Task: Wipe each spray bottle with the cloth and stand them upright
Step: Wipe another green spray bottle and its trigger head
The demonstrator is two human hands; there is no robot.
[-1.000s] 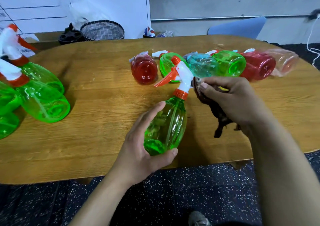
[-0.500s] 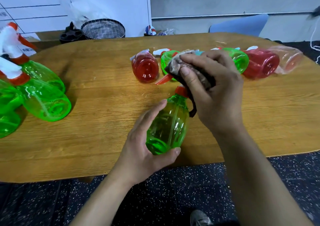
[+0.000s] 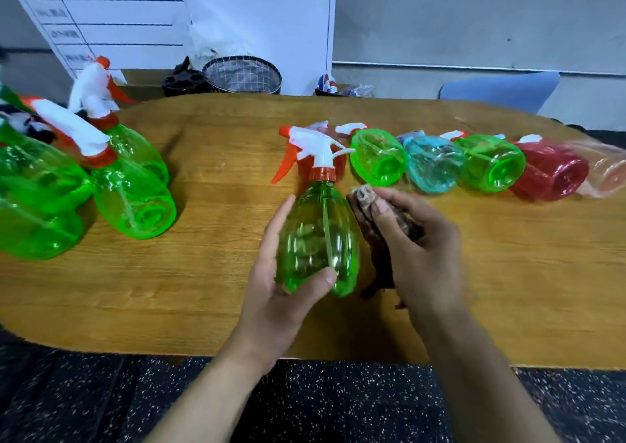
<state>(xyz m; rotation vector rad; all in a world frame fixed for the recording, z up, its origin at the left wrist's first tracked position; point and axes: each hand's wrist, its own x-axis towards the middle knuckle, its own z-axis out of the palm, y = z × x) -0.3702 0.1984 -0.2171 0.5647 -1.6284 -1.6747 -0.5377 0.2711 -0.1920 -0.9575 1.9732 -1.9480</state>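
1. The left hand (image 3: 281,293) grasps one green spray bottle (image 3: 318,236) near its base, thumb across the front and fingers up its left side; the bottle stands roughly upright over the wooden table (image 3: 210,273), white trigger head on top, orange nozzle pointing left.
2. The right hand (image 3: 423,256) clutches one dark brown cloth (image 3: 376,239), bunched between thumb and fingers and pressed to the right side of the held bottle.
3. Behind the held bottle, a row of bottles lies on its side, bases toward the camera. Counted rightward: one red bottle (image 3: 338,168), mostly hidden by the held bottle's trigger head, one green (image 3: 379,161), one blue-teal (image 3: 433,164), one green (image 3: 491,164), one red (image 3: 548,175), one pale pink (image 3: 606,175) cut by the frame edge. That makes six.
4. Far to the left of the held bottle stands a cluster of green bottles (image 3: 132,202) with white-and-orange trigger heads. At least four show; blur and the frame edge prevent an exact count.
5. Beyond the table's far edge, behind and left of the held bottle, sits one mesh bin (image 3: 242,76); behind and right, one blue chair back (image 3: 501,90).
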